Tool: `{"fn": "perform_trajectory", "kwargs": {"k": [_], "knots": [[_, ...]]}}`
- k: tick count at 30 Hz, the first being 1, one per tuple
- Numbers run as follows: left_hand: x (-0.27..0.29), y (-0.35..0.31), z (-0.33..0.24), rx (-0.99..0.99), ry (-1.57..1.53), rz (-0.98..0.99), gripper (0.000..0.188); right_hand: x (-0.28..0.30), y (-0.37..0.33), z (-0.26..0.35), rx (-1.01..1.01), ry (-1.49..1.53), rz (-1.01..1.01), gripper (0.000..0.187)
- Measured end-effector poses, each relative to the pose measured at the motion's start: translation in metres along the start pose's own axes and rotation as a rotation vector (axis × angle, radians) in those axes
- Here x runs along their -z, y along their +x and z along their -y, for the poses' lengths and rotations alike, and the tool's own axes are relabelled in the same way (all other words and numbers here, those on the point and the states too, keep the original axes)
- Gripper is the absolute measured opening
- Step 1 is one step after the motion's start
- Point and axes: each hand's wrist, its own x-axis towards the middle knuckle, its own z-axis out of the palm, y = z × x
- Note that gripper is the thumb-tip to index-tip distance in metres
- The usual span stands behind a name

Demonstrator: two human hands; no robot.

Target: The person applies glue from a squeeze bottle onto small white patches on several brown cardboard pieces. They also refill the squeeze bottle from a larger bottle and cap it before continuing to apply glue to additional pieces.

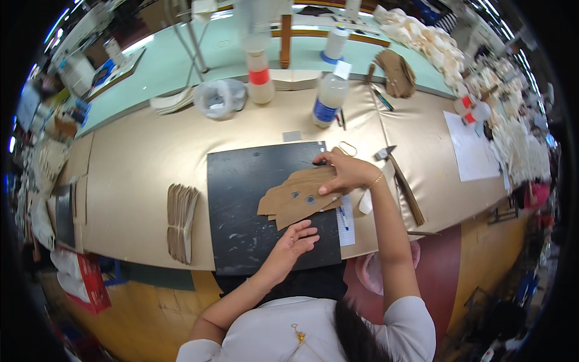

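Observation:
A fanned stack of flat brown cut pieces (pixel 294 204) lies on a black board (pixel 235 241); two dark spots, perhaps holes, show in the top piece. My right hand (pixel 347 172) grips the right end of the stack, thumb on top and fingers at its far edge. Just below the near edge of the pieces is my left hand (pixel 292 246), open, with its fingers apart and nothing in them. Under the right wrist, a lined paper (pixel 346 232) with a blue pen (pixel 342 217) sits beside the board.
To the left stands a tied bundle of brown pieces (pixel 180 223). A hammer (pixel 403 184) lies on the right. Behind the board are a bottle with a blue label (pixel 330 96), a bottle with a red band (pixel 260 78) and a plastic-lined bowl (pixel 220 98). White paper (pixel 470 145) lies far right.

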Motion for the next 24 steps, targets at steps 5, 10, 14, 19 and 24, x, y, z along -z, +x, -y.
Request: {"fn": "perform_trajectory", "kwargs": {"k": [5, 10, 14, 19, 24], "knots": [[0.044, -0.037, -0.048, -0.406, 0.667, -0.23, 0.033, 0.009, -0.009, 0.018, -0.163, 0.033, 0.097, 0.089], [0.112, -0.084, -0.097, -0.592, 1.674, -1.176, 0.075, 0.002, -0.003, 0.02, -0.134, -0.043, 0.092, 0.083], [0.157, -0.089, -0.09, -0.193, 1.541, -1.132, 0.098, 0.004, -0.006, 0.029, -0.089, -0.137, 0.06, 0.077], [0.189, -0.098, -0.086, -0.338, 1.155, -1.082, 0.091, 0.017, -0.006, 0.049, -0.125, -0.19, 0.169, 0.072], [0.247, -0.146, -0.12, -0.328, 1.26, -1.31, 0.081, 0.038, -0.014, 0.077, -0.051, -0.241, 0.063, 0.069]]}}
